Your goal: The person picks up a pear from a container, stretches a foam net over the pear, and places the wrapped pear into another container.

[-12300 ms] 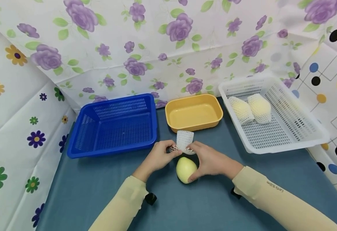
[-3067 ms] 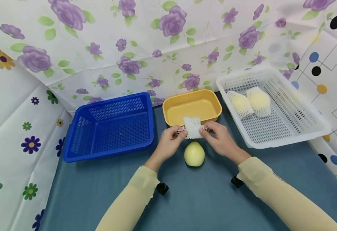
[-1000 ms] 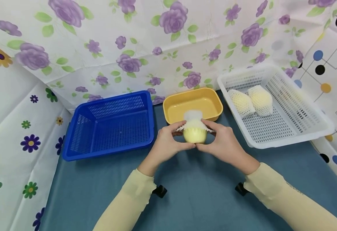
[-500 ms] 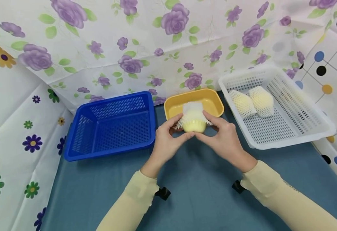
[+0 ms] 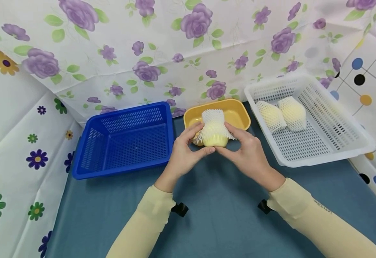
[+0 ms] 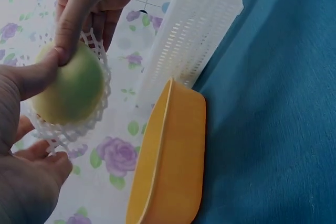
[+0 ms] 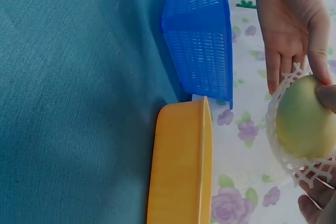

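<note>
In the head view, both hands hold a smooth, rounded yellow-green fruit in front of the yellow bin. A white foam net sleeve covers its far part, and the sleeve's loose end stands up beyond it. My left hand has its thumb on the fruit's near side and fingers at the net's left edge. On the other side, my right hand mirrors this, thumb tips nearly meeting. Both wrist views show the fruit bare on the near side, with the net's open mesh edge around it.
A yellow bin stands behind the hands. To its left is a blue basket; to its right a white basket holds two net-wrapped fruits. Patterned cloth walls enclose the blue tabletop.
The fruit stood on the table while both hands stretched the net; then the hands lifted it and the net went over it. In the last half second, it tilts slightly and the net's top shows more.
</note>
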`<state>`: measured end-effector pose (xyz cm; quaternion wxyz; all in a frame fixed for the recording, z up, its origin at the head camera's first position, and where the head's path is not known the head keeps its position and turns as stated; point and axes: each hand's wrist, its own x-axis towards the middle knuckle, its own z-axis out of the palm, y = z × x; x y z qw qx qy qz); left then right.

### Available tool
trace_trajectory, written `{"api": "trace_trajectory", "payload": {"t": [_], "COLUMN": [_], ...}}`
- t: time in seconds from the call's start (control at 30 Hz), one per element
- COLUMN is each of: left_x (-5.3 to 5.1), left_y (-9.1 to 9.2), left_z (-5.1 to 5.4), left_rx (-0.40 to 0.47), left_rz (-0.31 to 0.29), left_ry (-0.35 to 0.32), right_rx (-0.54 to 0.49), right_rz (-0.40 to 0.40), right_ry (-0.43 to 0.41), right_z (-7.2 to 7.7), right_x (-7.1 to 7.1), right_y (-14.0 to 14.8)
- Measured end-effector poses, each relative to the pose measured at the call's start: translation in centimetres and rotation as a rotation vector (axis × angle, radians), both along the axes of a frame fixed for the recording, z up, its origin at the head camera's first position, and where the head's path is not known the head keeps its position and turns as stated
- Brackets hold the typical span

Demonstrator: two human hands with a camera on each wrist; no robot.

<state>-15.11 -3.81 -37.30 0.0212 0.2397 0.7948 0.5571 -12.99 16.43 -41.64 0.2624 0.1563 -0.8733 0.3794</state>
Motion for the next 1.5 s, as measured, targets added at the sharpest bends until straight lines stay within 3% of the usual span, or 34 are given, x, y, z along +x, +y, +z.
{"api": "trace_trajectory", "payload": {"t": [0.1,0.27,0.57,0.77,0.87,1.17,1.33,1.5], "left_x": [0.0,0.1,-0.4,-0.1,-0.1,0.5,0.3,0.2], "left_y": [0.1,0.3,1.3,2.1,1.9,1.4,1.2,1.3], "left_z": [-0.1,-0.5,-3.6,-3.9,-3.5,-0.8,-0.8,-1.4], "left_rx": [0.050,0.073,-0.003,0.051,0.071,0.139,0.250,0.285], "left_rz": [-0.041,-0.035,0.126,0.223,0.210,0.076,0.028,0.068], "left_ry": [-0.048,-0.019,0.179,0.255,0.227,0.071,-0.054,-0.007], "right_rx": [-0.033,-0.064,-0.083,-0.124,-0.150,-0.216,-0.214,-0.178], "right_rz": [0.028,0.065,0.036,-0.022,-0.034,-0.052,-0.037,0.057], "right_ry": [-0.010,-0.011,0.022,0.069,0.103,0.179,0.058,-0.097], "right_z": [0.1,0.4,0.7,0.7,0.6,0.6,0.9,1.2], "right_x": [0.0,0.0,0.2,0.5,0.6,0.7,0.3,0.0], "right_y": [0.0,-0.1,-0.4,-1.1,-1.3,-1.6,-1.3,-0.8]}}
